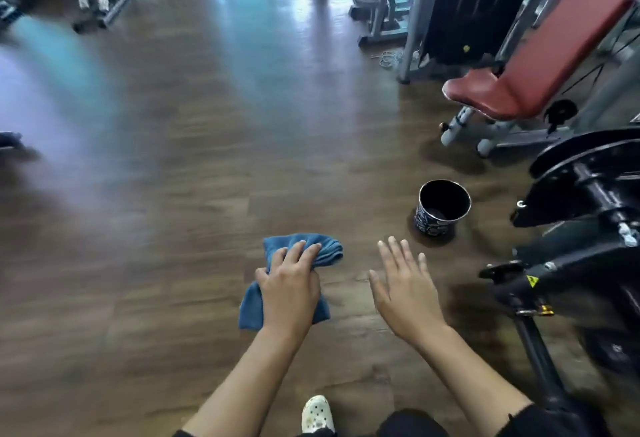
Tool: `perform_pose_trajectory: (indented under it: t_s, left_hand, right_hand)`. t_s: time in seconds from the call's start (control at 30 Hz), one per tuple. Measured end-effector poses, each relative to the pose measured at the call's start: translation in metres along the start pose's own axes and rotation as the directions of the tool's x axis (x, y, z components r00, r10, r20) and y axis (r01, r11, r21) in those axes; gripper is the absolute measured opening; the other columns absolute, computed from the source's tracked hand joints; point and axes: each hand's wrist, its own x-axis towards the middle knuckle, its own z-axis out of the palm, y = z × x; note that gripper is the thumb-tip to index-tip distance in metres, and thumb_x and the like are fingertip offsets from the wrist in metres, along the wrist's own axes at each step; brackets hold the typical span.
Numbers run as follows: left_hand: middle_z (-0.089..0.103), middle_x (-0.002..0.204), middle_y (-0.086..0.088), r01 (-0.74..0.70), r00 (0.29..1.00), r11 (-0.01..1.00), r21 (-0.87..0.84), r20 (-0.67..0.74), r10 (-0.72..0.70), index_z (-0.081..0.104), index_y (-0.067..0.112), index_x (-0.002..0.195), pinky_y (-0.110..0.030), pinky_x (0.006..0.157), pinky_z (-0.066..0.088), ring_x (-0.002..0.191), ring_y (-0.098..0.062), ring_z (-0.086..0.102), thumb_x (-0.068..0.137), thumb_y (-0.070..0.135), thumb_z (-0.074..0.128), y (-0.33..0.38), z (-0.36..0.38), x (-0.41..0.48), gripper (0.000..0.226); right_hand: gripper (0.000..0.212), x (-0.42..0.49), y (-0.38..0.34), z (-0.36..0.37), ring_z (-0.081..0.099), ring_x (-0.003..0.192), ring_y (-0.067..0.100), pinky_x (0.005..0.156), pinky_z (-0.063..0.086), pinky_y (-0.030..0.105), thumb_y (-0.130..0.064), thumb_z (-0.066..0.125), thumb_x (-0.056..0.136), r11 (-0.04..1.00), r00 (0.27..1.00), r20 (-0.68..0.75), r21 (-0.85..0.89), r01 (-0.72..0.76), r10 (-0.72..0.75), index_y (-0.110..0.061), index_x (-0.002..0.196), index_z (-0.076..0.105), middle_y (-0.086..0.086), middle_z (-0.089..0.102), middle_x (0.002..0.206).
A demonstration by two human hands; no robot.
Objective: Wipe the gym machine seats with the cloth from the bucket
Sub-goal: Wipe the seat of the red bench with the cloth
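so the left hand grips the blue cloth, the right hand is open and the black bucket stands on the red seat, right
Not quite. In the head view the black bucket stands on the floor, apart from the red seat, not on it. The rest holds: the left hand grips the blue cloth and the right hand is open.

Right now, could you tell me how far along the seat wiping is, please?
Done: the cloth is out of the bucket. In hand: the left hand grips it above the floor, while the right hand is open and empty. Left: nothing touches the red seat, so the wiping there looks not yet done.
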Motion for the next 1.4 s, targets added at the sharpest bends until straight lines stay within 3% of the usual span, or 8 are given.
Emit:
perform_pose_trajectory:
  t_s: [0.13, 0.23, 0.3, 0.73, 0.93, 1.07, 1.3, 1.4]
  left_hand:
    - [0.068, 0.111, 0.002, -0.004, 0.998, 1.000, -0.022, 0.060, 0.005, 0.069, 0.023, 0.107, -0.049, 0.067, 0.048, 0.095, -0.027, 0.062, 0.070, 0.005, 0.071, -0.023, 0.011, 0.083, 0.041]
    - [0.068, 0.111, 0.004, -0.044, 0.998, 0.999, -0.015, 0.034, 0.045, 0.070, 0.023, 0.106, -0.048, 0.066, 0.046, 0.096, -0.026, 0.062, 0.073, 0.011, 0.060, -0.027, 0.019, 0.121, 0.037]
    - [0.068, 0.111, 0.004, -0.033, 0.997, 0.996, -0.077, 0.072, 0.038, 0.070, 0.024, 0.105, -0.047, 0.066, 0.045, 0.096, -0.025, 0.062, 0.072, 0.014, 0.054, -0.024, 0.053, 0.210, 0.038]
    - [0.067, 0.114, 0.002, -0.122, 0.991, 0.987, -0.102, 0.033, 0.126, 0.069, 0.021, 0.108, -0.047, 0.070, 0.044, 0.101, -0.026, 0.061, 0.074, 0.003, 0.064, 0.039, 0.129, 0.540, 0.039]
    - [0.068, 0.111, 0.002, -0.226, 0.969, 0.962, -0.151, 0.066, 0.238, 0.069, 0.021, 0.106, -0.048, 0.070, 0.044, 0.098, -0.026, 0.062, 0.073, 0.011, 0.051, 0.072, 0.183, 0.678, 0.039]
    - [0.068, 0.111, 0.003, -0.354, 0.923, 0.911, -0.213, 0.078, 0.377, 0.069, 0.021, 0.105, -0.048, 0.069, 0.044, 0.097, -0.025, 0.061, 0.072, 0.010, 0.052, 0.104, 0.225, 0.771, 0.039]
    - [0.069, 0.105, 0.004, -0.623, 0.746, 0.745, -0.236, 0.104, 0.657, 0.070, 0.022, 0.103, -0.046, 0.064, 0.046, 0.091, -0.026, 0.063, 0.076, 0.017, 0.047, 0.182, 0.283, 0.902, 0.036]
    - [0.067, 0.112, 0.003, -0.668, 0.663, 0.688, -0.284, 0.192, 0.724, 0.068, 0.023, 0.108, -0.046, 0.067, 0.043, 0.097, -0.025, 0.060, 0.077, 0.010, 0.061, 0.220, 0.309, 0.935, 0.035]
  right_hand:
    - [0.082, 0.078, -0.024, -0.007, -0.003, 0.147, 0.019, 0.116, -0.006, 0.039, -0.056, -0.006, 0.082, 0.999, 0.999, -0.021, 0.010, -0.042, 0.042, -0.018, 0.152, 0.013, 0.003, 0.006, 0.159]
    - [0.081, 0.111, -0.028, -0.010, 0.000, 0.147, 0.020, 0.117, -0.004, 0.040, -0.055, -0.004, 0.082, 1.000, 0.999, -0.036, -0.012, -0.025, 0.024, -0.017, 0.151, 0.015, 0.004, 0.009, 0.159]
    - [0.081, 0.200, -0.014, -0.013, 0.001, 0.147, 0.020, 0.117, -0.004, 0.040, -0.055, -0.003, 0.082, 0.994, 0.994, -0.029, 0.027, -0.105, 0.106, -0.017, 0.151, 0.016, 0.004, 0.010, 0.159]
    - [0.080, 0.524, 0.043, -0.091, 0.007, 0.147, 0.023, 0.116, -0.003, 0.040, -0.054, 0.001, 0.084, 0.999, 0.992, -0.117, -0.002, -0.042, 0.042, -0.015, 0.150, 0.022, 0.007, 0.016, 0.158]
    - [0.068, 0.643, 0.084, -0.104, 0.026, 0.141, 0.030, 0.114, 0.014, 0.047, -0.049, 0.019, 0.091, 0.977, 0.963, -0.171, -0.005, -0.213, 0.209, -0.010, 0.143, 0.038, 0.012, 0.034, 0.150]
    - [0.061, 0.714, 0.116, -0.114, 0.040, 0.134, 0.032, 0.107, 0.029, 0.053, -0.044, 0.029, 0.093, 0.935, 0.912, -0.223, -0.003, -0.355, 0.345, -0.007, 0.136, 0.048, 0.014, 0.046, 0.143]
    - [0.065, 0.809, 0.171, -0.143, 0.037, 0.136, 0.031, 0.110, 0.024, 0.050, -0.050, 0.021, 0.094, 0.800, 0.755, -0.274, 0.122, -0.587, 0.596, -0.008, 0.139, 0.046, 0.013, 0.043, 0.145]
    - [0.068, 0.834, 0.197, -0.155, 0.038, 0.135, 0.032, 0.108, 0.027, 0.052, -0.051, 0.015, 0.096, 0.725, 0.668, -0.297, 0.156, -0.671, 0.682, -0.007, 0.138, 0.046, 0.014, 0.043, 0.144]
